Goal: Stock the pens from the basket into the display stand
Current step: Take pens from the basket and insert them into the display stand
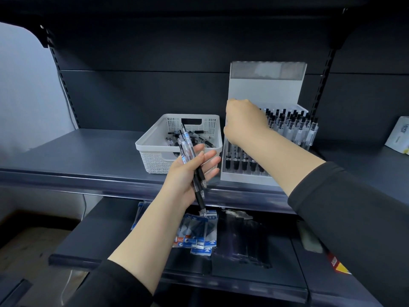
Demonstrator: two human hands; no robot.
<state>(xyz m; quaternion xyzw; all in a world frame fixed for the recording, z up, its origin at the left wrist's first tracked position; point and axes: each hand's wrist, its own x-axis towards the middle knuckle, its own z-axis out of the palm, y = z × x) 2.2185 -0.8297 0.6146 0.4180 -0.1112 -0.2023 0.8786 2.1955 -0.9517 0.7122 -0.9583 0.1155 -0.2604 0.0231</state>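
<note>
The right hand (244,121) is stretched forward, back up, over the left rear of the display stand (264,89); its fingers are curled out of sight, so a grip cannot be told. Left of the stand, the left hand (188,173) is raised palm-up, a bundle of pens (190,157) held against the palm by the thumb, fingers loosely extended. The white basket (155,156), just left of the stand, holds more pens.
</note>
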